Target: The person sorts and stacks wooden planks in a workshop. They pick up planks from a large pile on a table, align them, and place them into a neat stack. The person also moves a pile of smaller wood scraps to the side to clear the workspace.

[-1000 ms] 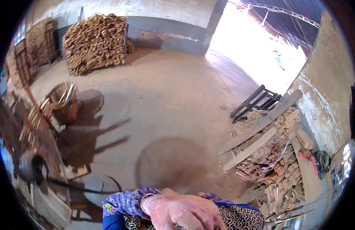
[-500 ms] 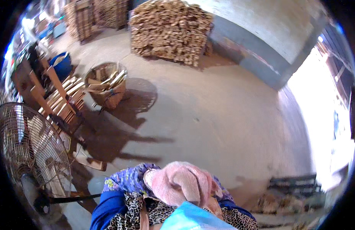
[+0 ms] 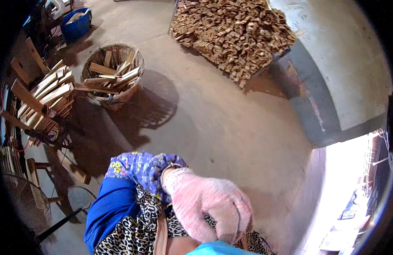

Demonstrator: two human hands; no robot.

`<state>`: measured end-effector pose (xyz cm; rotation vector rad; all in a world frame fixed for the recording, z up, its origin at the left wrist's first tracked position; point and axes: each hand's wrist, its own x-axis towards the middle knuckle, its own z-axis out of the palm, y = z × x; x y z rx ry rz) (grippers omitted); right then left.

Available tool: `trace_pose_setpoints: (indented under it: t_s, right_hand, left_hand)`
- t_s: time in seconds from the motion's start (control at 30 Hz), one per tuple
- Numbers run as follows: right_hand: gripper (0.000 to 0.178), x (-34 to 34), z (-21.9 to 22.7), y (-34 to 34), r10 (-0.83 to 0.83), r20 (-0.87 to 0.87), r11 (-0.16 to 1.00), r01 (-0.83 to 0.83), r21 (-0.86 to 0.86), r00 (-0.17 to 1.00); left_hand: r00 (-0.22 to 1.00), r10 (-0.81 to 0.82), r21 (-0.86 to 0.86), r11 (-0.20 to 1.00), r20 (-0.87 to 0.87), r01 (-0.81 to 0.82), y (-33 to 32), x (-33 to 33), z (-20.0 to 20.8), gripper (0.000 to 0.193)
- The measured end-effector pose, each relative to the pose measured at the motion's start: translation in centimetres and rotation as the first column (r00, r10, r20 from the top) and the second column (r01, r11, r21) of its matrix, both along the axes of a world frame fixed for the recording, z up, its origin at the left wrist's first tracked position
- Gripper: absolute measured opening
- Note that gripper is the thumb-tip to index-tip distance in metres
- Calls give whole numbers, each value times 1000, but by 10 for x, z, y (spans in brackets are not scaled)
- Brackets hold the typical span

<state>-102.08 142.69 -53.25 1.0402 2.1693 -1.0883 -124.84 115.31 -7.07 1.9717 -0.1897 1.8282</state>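
My left hand (image 3: 211, 204), in a fuzzy pink glove, is bent across the front of my body. Its fingers curl down and press together against the leopard-print apron (image 3: 124, 221); whatever they may hold is hidden beneath them. A purple flowered sleeve (image 3: 139, 170) covers that forearm, with blue cloth (image 3: 109, 208) below it. Close to the hand, a tan strap (image 3: 161, 233) runs down the apron. Light blue material (image 3: 217, 248) crosses the lower edge and hides part of the area under the fingers. My right hand does not show.
A wicker basket (image 3: 139, 80) holds wood offcuts. Left of it, wooden sticks (image 3: 56, 87) lie between upright posts. A blue tub (image 3: 73, 29) stands farther back. Wood blocks (image 3: 234, 38) are heaped by the grey-and-white wall (image 3: 358, 85). A fan (image 3: 28, 204) is at lower left; a bright doorway opens right.
The view has turned and tipped down, so the basket and wood heap sit differently. My gloved left hand shows larger and farther right; the sleeve formerly seen on the right is out of sight.
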Motion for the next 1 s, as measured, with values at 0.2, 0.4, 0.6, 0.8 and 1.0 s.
trace_pose_setpoints:
  t_s: [0.2,0.4,0.6,0.8,1.0]
  right_hand:
    - [51,-139,-11,138,-76,162,997,77,0,984]
    - [43,-466,-42,292,116,72,984,-124,130,991]
    - [68,-935,77,425,189,-514,940,-2,341,837]
    - [55,-1166,124,283,166,-556,976,-216,-25,814]
    - [56,-1284,34,273,292,-41,956,-292,-5,956]
  left_hand:
    - [994,100,-56,994,45,-98,107,-200,-14,19]
    - [983,143,-26,989,-112,-147,202,-391,-35,45]
    - [943,323,-383,863,-85,-330,195,-631,-24,72]
    - [378,854,-899,425,357,-110,126,-867,-159,64]
    - [15,996,-996,85,85,5,88,-1058,-231,45]
